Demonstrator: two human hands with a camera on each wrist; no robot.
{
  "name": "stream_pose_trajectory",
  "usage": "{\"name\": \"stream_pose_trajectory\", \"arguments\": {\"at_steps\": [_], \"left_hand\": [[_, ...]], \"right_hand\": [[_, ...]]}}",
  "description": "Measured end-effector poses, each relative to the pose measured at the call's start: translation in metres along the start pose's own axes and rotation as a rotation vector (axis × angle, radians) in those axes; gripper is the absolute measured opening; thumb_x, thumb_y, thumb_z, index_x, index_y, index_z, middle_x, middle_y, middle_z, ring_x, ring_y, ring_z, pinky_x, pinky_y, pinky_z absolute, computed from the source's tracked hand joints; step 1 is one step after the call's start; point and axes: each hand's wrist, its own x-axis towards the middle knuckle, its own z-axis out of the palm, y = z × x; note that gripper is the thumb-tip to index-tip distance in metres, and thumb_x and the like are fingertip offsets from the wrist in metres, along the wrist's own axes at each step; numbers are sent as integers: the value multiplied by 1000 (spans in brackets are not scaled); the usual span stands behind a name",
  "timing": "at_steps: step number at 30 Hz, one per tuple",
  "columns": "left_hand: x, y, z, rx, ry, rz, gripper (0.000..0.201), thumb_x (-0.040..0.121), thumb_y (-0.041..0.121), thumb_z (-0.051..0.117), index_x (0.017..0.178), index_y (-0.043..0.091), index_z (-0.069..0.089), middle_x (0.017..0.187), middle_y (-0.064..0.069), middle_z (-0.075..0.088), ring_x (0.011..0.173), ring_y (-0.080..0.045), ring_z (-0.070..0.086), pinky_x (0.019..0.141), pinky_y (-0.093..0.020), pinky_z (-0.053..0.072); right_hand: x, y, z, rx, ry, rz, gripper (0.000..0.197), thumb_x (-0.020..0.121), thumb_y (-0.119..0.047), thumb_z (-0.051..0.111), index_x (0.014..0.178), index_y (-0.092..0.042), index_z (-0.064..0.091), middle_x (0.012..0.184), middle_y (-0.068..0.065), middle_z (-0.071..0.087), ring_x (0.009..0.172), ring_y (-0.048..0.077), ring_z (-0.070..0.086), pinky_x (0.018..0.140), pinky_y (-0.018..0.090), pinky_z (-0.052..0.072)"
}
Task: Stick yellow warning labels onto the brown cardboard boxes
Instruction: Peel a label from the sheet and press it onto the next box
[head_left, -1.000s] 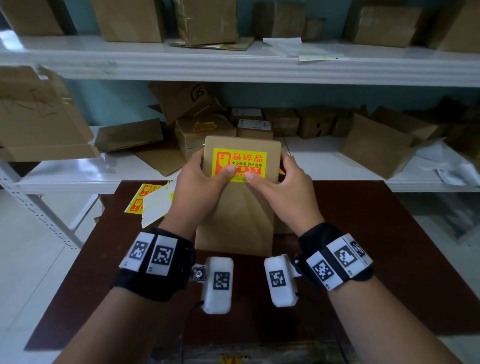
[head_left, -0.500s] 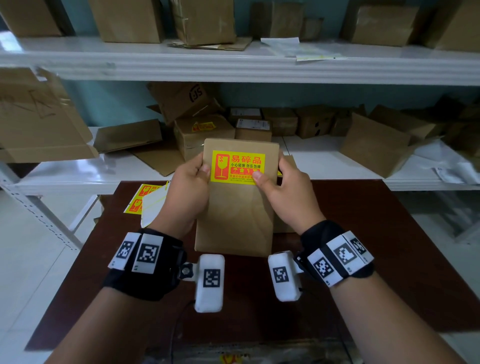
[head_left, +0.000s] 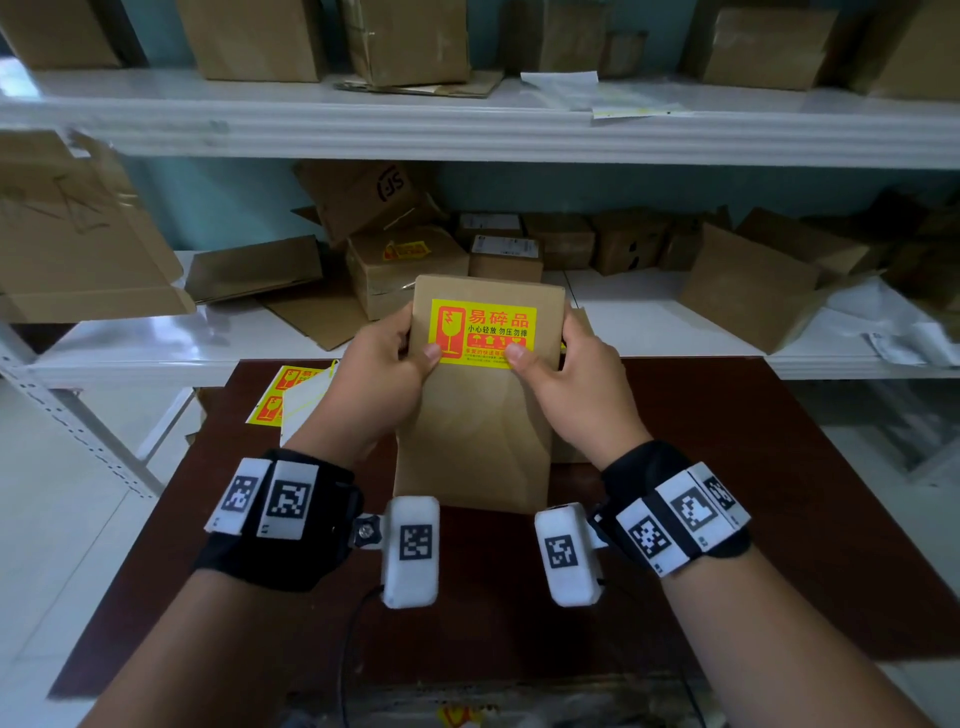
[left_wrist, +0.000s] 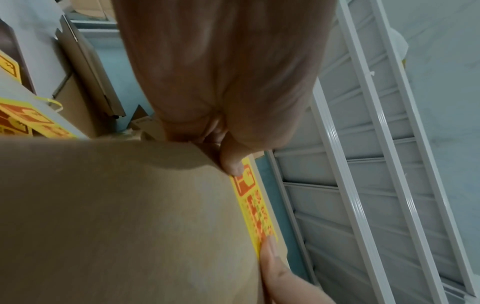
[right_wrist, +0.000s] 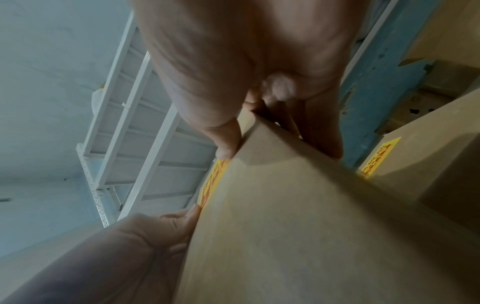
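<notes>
Thumbs of both hands press the lower corners of the yellow warning label (head_left: 483, 332), which lies flat on the upper part of the brown cardboard box (head_left: 475, 426) at the frame's centre. The left hand (head_left: 371, 379) and the right hand (head_left: 582, 389) each clasp a side of this box, fingers curled behind it, holding it tilted up above the dark table (head_left: 779, 519). By my reading the step in hand is the final smoothing of the label. The next move would call for setting this box aside and peeling a fresh label from the sheet of labels (head_left: 283, 392) at centre left. As for contents, every box is closed, so nothing inside shows. The white shelves (head_left: 675, 306) across the upper frame carry more cartons; one there (head_left: 410, 270) already bears a yellow sticker.
</notes>
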Motion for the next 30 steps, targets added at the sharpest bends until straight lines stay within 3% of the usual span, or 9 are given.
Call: {"name": "stream_pose_trajectory", "arguments": {"at_steps": [3,6,11,14,18,24,30], "left_hand": [[-1,2,-7,15,-59,10,40,102,5,51,136,23,60,118,8,72,115,-9,64,100,-33,50],[-3,6,-11,21,-84,66,45,100,8,56,141,25,55,121,15,69,117,0,61,97,-22,47],[-7,14,-2,-28,-18,160,59,90,11,72,145,19,51,130,13,63,124,1,57,106,-25,46],[-9,15,7,-70,2,192,64,86,11,76,145,15,50,133,11,62,123,4,57,101,-17,48],[-11,15,8,-67,-22,205,63,87,14,76,145,14,51,134,8,63,124,2,57,103,-21,48],[-10,11,6,-37,-34,193,61,88,15,75,144,16,52,133,9,64,125,0,57,108,-33,48],[-8,9,4,-24,-35,175,61,88,15,74,144,17,52,139,7,61,131,-2,53,112,-36,44]], "right_hand": [[-2,-2,-3,9,-15,7,40,97,-39,64,134,-26,55,107,-19,67,102,4,63,91,29,52],[-2,-5,-7,79,7,53,39,92,-43,68,127,-29,58,106,-20,68,101,-1,64,94,34,55],[-3,-20,-14,138,134,152,70,71,-69,75,118,-24,49,99,-16,65,94,2,64,85,35,56],[-2,-24,-17,74,218,158,75,68,-73,75,115,-24,45,94,-16,61,87,-1,61,77,30,55],[-2,-22,-18,40,231,144,71,71,-72,73,114,-21,48,91,-15,62,84,-1,60,70,26,51],[0,-13,-16,75,214,137,56,82,-61,71,117,-20,55,98,-12,67,93,9,65,80,31,52],[3,-9,-15,105,206,138,37,92,-52,65,111,-21,59,95,-13,67,90,4,64,83,33,53]]}}
